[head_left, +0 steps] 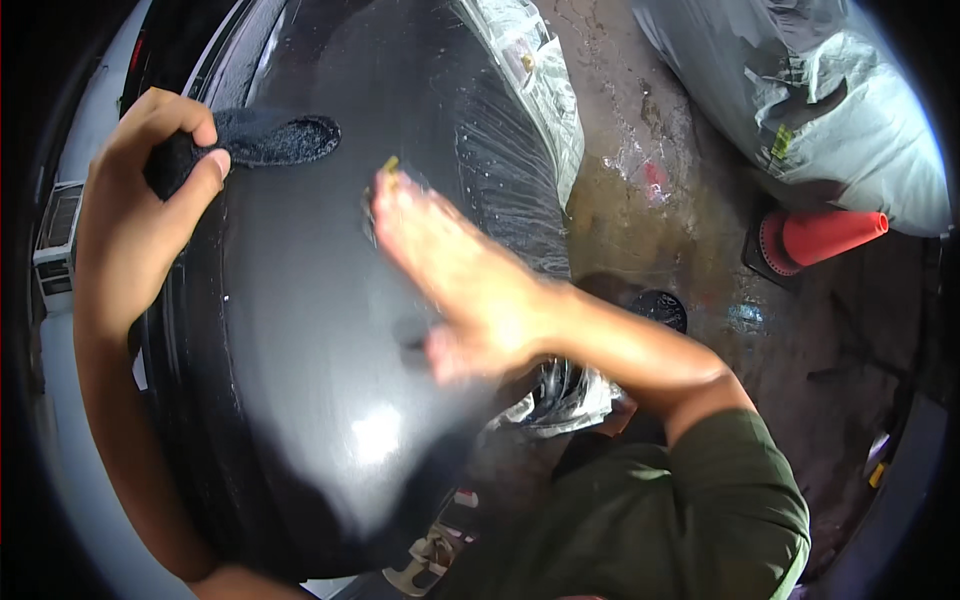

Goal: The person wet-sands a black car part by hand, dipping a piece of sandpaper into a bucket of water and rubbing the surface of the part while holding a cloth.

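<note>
A dark car body panel (330, 280), glossy and curved, fills the middle of the view. At its left edge my left hand (150, 190) is closed, thumb against fingers, on a dark fuzzy cloth (285, 140) whose loose end lies on the panel. My right hand (465, 275) reaches across the panel from the right, blurred by motion, with its fingers flat and its thumb apart. A small yellowish edge (391, 164) sticks out at the right fingertips. The rest of that piece is hidden under the fingers.
Clear plastic film and masking paper (545, 100) border the panel's right side. Beyond lies a wet, stained floor (640, 200). A red traffic cone (825, 238) lies tipped beside a sheet-covered bulk (860, 120). A round black object (660, 310) sits behind my right forearm.
</note>
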A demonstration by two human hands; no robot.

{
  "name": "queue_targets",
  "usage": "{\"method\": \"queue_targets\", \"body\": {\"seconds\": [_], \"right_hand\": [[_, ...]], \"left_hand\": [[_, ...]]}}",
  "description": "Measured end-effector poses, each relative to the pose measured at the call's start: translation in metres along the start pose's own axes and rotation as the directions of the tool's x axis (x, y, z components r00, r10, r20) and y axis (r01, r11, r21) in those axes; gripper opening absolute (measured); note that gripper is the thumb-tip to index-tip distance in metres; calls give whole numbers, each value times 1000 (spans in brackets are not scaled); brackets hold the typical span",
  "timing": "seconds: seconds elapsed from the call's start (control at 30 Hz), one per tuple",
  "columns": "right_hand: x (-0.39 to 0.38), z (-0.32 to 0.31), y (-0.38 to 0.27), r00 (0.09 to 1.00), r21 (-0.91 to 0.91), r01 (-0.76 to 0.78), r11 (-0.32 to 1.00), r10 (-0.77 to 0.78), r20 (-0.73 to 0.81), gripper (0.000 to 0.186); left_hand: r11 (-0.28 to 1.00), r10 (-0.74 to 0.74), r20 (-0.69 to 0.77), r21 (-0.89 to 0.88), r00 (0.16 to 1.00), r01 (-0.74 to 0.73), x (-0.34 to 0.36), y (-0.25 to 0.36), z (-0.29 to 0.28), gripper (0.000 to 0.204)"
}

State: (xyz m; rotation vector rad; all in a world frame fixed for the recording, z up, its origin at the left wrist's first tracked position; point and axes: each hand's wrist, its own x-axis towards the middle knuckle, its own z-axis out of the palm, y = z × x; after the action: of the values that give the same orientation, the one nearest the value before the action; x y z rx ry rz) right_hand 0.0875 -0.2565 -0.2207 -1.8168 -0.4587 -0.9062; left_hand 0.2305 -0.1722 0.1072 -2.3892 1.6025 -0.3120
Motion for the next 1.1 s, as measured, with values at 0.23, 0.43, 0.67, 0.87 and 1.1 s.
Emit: {"method": "queue_targets", "body": {"seconds": [0.23,0.43,0.67,0.87,1.1], "right_hand": [[-1,0,-35,996,101,-8,995,-1,86,131],[44,-13,32,971,34,-203,979,206,-118,98],[-16,-1,-16,995,88,29,996,-38,92,121],[35,-12,58,982,9,-165,986,166,-87,101],[-28,-8,25,987,-120,63,991,-44,156,121]], "left_hand": [[1000,-20,-29,-14,999,20,1,-4,0,17],[997,-72,-33,-31,997,71,0,-3,2,17],[995,-52,-15,-82,999,50,1,-6,1,15],[992,-57,-17,-114,998,54,2,-5,1,13],[993,-54,-35,-106,998,50,0,-10,1,17]]}}
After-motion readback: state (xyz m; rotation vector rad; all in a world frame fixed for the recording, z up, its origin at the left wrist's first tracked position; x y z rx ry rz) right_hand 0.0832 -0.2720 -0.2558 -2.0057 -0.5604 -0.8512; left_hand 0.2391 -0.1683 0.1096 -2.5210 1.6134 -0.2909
